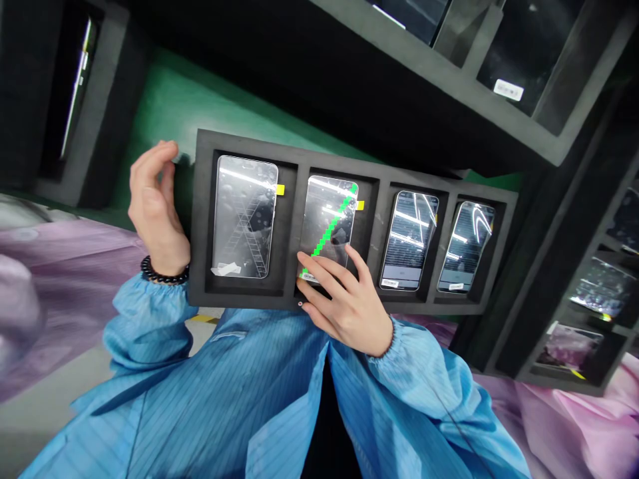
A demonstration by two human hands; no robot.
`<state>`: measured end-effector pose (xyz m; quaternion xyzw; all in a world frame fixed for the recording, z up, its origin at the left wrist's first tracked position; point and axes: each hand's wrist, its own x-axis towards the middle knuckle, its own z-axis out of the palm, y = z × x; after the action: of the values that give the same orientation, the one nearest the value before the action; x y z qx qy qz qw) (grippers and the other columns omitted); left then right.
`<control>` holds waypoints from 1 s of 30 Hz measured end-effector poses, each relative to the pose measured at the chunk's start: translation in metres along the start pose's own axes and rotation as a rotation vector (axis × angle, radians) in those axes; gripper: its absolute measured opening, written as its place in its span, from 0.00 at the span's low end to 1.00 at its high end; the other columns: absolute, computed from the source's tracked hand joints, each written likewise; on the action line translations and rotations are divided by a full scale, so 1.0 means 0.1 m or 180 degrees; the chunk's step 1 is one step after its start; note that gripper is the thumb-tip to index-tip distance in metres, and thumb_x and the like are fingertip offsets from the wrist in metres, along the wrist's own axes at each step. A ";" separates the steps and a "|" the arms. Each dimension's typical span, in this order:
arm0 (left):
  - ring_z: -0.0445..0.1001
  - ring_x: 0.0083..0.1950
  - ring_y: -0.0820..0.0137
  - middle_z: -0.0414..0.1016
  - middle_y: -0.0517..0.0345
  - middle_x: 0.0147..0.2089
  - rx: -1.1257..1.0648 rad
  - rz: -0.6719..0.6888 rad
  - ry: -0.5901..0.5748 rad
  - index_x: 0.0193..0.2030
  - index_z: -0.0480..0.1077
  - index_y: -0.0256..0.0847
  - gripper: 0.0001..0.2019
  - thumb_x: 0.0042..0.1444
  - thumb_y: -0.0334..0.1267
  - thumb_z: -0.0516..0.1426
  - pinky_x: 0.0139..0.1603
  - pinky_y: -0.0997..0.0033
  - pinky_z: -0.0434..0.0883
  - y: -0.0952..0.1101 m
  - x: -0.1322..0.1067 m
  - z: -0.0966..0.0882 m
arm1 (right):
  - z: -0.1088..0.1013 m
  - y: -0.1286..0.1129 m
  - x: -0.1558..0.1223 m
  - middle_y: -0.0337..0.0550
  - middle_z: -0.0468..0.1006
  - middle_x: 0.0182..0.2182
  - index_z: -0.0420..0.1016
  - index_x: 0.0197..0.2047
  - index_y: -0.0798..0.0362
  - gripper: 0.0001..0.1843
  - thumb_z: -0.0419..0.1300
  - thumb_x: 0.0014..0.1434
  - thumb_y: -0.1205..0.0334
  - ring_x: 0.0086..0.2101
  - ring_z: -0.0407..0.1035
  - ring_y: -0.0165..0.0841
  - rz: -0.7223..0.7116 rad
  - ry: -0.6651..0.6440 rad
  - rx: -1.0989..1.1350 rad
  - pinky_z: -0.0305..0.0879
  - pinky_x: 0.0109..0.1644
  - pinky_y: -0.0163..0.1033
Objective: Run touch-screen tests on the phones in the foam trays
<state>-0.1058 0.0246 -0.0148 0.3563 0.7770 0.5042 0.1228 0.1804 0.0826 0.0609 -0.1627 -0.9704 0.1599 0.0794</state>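
Left hand [156, 209]: upright just beside the left edge of a long dark-grey foam tray [201, 219], wrist bent, fingers loosely curled, nothing visible in them. Right hand [352, 306]: in over the near edge, back upward, fingers spread, tips at the lower end of a slim rectangular glass-fronted phone [324, 213], second from left; no grip seen, firm contact can't tell. That phone: one green stepped diagonal band. Count: four tray compartments, four phones, one each. Yellow tabs [280, 190]: one beside each of the two leftmost phones. Green table [170, 90] beyond far edge.
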 end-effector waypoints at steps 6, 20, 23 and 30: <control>0.65 0.72 0.62 0.71 0.64 0.66 -0.0457 0.0368 -0.0004 0.61 0.71 0.47 0.22 0.68 0.45 0.44 0.74 0.50 0.65 -0.05 0.00 0.01 | -0.10 0.24 0.08 0.46 0.75 0.63 0.80 0.50 0.50 0.17 0.51 0.73 0.57 0.59 0.69 0.37 -0.0142 0.0151 0.0123 0.46 0.76 0.57; 0.67 0.71 0.61 0.72 0.57 0.65 -0.0848 0.0591 0.0071 0.62 0.74 0.48 0.23 0.68 0.54 0.49 0.72 0.55 0.67 -0.12 0.00 0.03 | -0.11 0.77 0.81 0.49 0.61 0.72 0.76 0.59 0.49 0.19 0.51 0.73 0.54 0.65 0.62 0.48 0.0515 0.0053 -0.0685 0.49 0.72 0.66; 0.67 0.71 0.61 0.72 0.56 0.65 -0.0727 0.0593 0.0055 0.62 0.73 0.46 0.26 0.69 0.56 0.47 0.72 0.55 0.67 -0.12 0.00 0.02 | -0.09 0.75 0.77 0.49 0.62 0.72 0.77 0.58 0.49 0.19 0.51 0.73 0.54 0.65 0.63 0.48 0.0483 0.0032 -0.0741 0.50 0.72 0.66; 0.67 0.71 0.61 0.71 0.55 0.65 -0.0789 0.0662 0.0020 0.63 0.73 0.47 0.25 0.69 0.56 0.48 0.71 0.54 0.67 -0.13 0.00 0.02 | -0.09 0.61 0.54 0.50 0.65 0.71 0.78 0.55 0.51 0.17 0.53 0.73 0.55 0.63 0.65 0.46 0.0325 0.0050 -0.0897 0.52 0.71 0.64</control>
<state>-0.1103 0.0223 -0.0273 0.4154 0.6681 0.6073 0.1105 0.1496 0.1584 0.0541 -0.2227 -0.9730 0.0247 0.0552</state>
